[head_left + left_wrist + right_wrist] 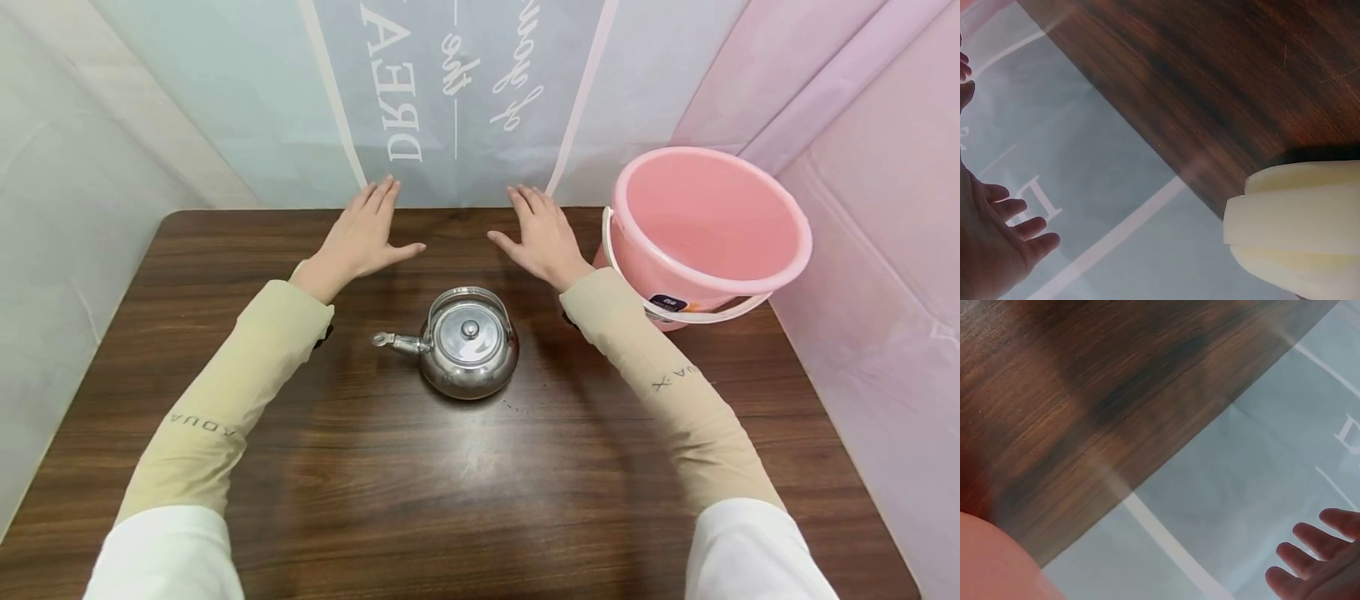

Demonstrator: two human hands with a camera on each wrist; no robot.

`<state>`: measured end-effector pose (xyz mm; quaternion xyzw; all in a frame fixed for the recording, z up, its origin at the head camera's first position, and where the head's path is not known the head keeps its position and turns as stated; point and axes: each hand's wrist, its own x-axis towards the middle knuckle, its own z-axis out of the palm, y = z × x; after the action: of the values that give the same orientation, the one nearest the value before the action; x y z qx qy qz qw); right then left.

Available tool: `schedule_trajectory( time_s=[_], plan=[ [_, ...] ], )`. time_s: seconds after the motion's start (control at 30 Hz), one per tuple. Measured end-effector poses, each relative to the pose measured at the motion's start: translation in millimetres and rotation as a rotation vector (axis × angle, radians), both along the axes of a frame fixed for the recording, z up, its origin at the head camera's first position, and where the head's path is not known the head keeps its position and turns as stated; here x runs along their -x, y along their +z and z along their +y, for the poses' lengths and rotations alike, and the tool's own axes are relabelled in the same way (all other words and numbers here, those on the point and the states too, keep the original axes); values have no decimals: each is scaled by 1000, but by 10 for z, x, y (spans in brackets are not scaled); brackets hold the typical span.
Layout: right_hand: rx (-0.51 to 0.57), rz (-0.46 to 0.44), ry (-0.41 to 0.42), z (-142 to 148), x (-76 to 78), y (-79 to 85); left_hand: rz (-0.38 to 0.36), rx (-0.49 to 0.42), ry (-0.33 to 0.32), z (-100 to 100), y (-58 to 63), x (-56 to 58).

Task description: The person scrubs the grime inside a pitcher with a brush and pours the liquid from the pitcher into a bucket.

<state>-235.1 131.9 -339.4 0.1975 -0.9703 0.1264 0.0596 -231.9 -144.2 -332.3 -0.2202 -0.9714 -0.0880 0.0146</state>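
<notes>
A shiny steel kettle (468,367) stands upright on the dark wooden table, lid on, spout toward the left. Beyond it, my left hand (358,237) reaches over the far part of the table with straight fingers and the thumb spread inward. Mirroring it, my right hand (543,237) extends beside the pink bucket (712,287), thumb pointing in. Nothing lies in either palm. The left wrist view shows the left hand (997,237) with fingers apart; in the right wrist view the right hand (1319,562) has its fingers extended too.
The pink bucket, its white handle (705,317) lowered at the front, stands at the table's right rear. Behind the table's far edge hangs a grey-blue sheet (480,167) with white lettering. A few small wet-looking spots (516,407) lie near the kettle on the wooden table (450,517).
</notes>
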Motion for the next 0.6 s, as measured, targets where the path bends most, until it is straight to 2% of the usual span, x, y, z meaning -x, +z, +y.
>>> schedule_trajectory(
  time_s=[0.13,0.4,0.6],
  plan=[
    [-26,3,36,-11,-68,40,16,0,-38,15,8,-61],
    [-47,58,110,-21,-204,108,-10,7,-72,42,45,-170],
    [-56,71,136,-22,-312,166,16,-23,-113,57,88,-263]
  ],
)
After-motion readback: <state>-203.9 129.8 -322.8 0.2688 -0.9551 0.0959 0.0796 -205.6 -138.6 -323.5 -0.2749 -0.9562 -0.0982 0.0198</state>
